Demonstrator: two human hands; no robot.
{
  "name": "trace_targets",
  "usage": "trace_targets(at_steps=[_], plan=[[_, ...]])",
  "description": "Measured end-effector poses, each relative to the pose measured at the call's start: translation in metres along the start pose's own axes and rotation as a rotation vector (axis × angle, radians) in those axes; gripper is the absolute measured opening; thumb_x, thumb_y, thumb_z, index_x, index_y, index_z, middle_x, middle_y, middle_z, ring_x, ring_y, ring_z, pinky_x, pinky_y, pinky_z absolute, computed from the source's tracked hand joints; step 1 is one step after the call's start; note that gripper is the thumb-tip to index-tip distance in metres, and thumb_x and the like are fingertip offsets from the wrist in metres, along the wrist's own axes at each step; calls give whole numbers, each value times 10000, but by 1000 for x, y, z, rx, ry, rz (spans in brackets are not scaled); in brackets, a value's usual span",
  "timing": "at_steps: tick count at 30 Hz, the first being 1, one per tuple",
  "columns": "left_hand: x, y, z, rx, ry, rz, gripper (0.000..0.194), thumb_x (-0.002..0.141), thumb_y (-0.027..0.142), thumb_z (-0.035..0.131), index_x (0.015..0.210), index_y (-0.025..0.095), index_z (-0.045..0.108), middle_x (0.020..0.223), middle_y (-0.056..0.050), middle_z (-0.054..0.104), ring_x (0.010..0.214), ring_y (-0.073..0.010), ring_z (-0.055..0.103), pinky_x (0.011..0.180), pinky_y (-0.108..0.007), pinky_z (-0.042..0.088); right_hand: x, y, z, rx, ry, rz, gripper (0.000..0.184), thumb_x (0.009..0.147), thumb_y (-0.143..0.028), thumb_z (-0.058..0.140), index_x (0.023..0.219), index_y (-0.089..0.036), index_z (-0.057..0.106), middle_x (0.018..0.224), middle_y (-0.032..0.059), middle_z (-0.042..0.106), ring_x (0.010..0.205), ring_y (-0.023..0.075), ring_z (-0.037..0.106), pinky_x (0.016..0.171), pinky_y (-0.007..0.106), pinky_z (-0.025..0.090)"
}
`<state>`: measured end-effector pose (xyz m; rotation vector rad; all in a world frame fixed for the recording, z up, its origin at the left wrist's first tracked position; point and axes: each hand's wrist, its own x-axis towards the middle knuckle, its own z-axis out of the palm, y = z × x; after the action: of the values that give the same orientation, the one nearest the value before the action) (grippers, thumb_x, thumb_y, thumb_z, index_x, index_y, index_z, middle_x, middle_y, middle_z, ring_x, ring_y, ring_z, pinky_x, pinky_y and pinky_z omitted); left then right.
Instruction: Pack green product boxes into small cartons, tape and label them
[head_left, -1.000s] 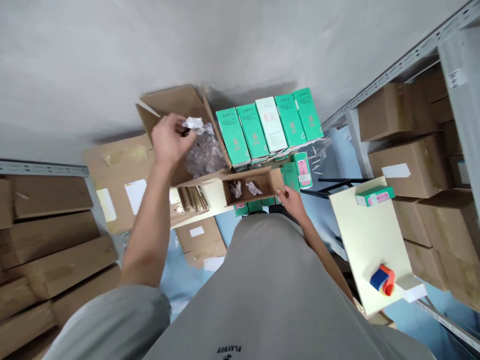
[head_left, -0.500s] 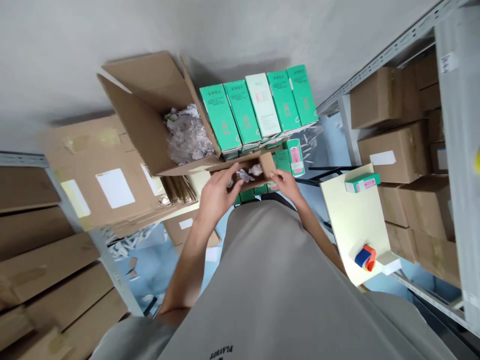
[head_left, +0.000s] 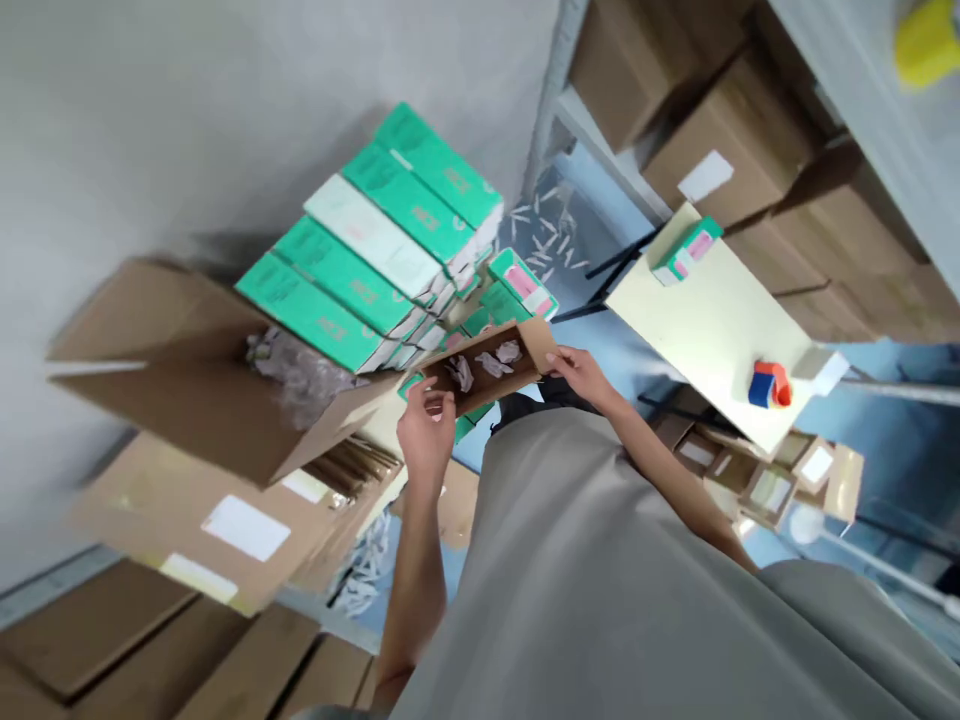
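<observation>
In front of my body is a long, narrow open cardboard box (head_left: 478, 392). Crumpled paper pieces (head_left: 493, 364) lie in a row inside it. My left hand (head_left: 426, 430) is at the box's left end, fingers and thumb curled about the near corner. At the opposite end, my right hand (head_left: 583, 376) pinches the end wall between thumb and fingers. Just beyond stand stacked green boxes (head_left: 322, 310) with one white box (head_left: 375, 235) among them. A smaller green box with a pink front (head_left: 523, 283) sits close by the cardboard box's far side.
To the left stands a large open carton (head_left: 202, 410) holding crumpled clear wrap and paper (head_left: 300, 375). Below it are flat cardboard pieces (head_left: 352, 468). A cream side table (head_left: 690, 330) on the right carries a green box (head_left: 688, 250) and an orange-blue roll (head_left: 770, 384). Shelves hold cartons (head_left: 750, 150).
The view has turned toward the right. My left hand has drawn back from over the box's inside to its left end. The paper inside now shows as separate pieces in a row.
</observation>
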<state>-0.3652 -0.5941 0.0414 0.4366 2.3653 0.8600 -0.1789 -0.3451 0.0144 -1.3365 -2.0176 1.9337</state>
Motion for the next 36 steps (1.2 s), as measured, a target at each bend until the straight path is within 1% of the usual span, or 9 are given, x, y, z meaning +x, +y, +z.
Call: trace_targets(at_steps=[6, 10, 14, 21, 27, 30, 32, 34, 36], plan=[[35, 66, 48, 227, 10, 305, 419, 1015, 358, 662, 1409, 215, 647, 1398, -204, 704, 1260, -350, 734, 1101, -534, 626, -45, 42, -80, 224, 317, 36, 708, 757, -931, 775, 846, -231, 723, 816, 35, 729, 842, 258, 746, 818, 430, 697], [59, 110, 100, 228, -164, 409, 457, 983, 345, 705, 1412, 199, 642, 1415, -213, 711, 1266, -357, 749, 1096, -547, 638, -68, 69, -135, 330, 473, 59, 751, 726, -965, 778, 893, -234, 752, 875, 58, 787, 894, 288, 780, 837, 463, 708], [71, 162, 173, 131, -410, 428, 371, 999, 296, 653, 1360, 212, 643, 1370, -168, 780, 1149, -277, 816, 1042, -474, 678, -80, 99, -191, 416, 569, 66, 754, 733, -966, 775, 910, -234, 759, 916, 70, 814, 921, 299, 799, 852, 473, 710], [77, 248, 323, 67, -527, 504, 266, 981, 232, 587, 1215, 212, 712, 1295, -135, 821, 1247, -262, 794, 1107, -456, 659, -82, 166, -302, 519, 724, 86, 790, 715, -1011, 749, 857, -235, 709, 837, 46, 772, 868, 262, 785, 841, 434, 697], [89, 297, 432, -54, -715, 438, 318, 947, 393, 705, 1187, 191, 755, 1296, -152, 826, 1188, -295, 806, 1029, -453, 680, -83, 217, -379, 546, 834, 114, 783, 729, -1009, 753, 850, -241, 655, 830, 33, 739, 858, 239, 784, 849, 376, 676], [97, 316, 460, 27, -826, 386, 436, 941, 502, 743, 1227, 174, 761, 1281, -165, 829, 1064, -293, 831, 949, -437, 691, -80, 232, -402, 513, 867, 144, 758, 771, -998, 722, 860, -252, 628, 791, 27, 719, 887, 251, 790, 832, 369, 671], [106, 331, 470, 130, -839, 412, 428, 937, 498, 761, 1220, 178, 766, 1257, -158, 834, 1093, -306, 825, 1007, -454, 671, -76, 239, -411, 485, 873, 167, 739, 799, -991, 693, 855, -259, 609, 774, 26, 715, 899, 256, 797, 816, 359, 664], [116, 347, 476, 230, -725, 467, 400, 933, 436, 774, 1247, 189, 752, 1330, -171, 810, 1272, -348, 768, 1144, -502, 604, -73, 243, -417, 462, 873, 194, 729, 820, -990, 655, 836, -265, 593, 778, 39, 731, 899, 260, 806, 800, 349, 653], [127, 365, 483, 349, -508, 537, 503, 910, 377, 807, 1353, 166, 697, 1505, -228, 715, 1484, -404, 633, 1271, -548, 491, -71, 244, -420, 433, 871, 218, 721, 839, -986, 620, 813, -266, 589, 804, 65, 768, 903, 268, 815, 796, 349, 647]])
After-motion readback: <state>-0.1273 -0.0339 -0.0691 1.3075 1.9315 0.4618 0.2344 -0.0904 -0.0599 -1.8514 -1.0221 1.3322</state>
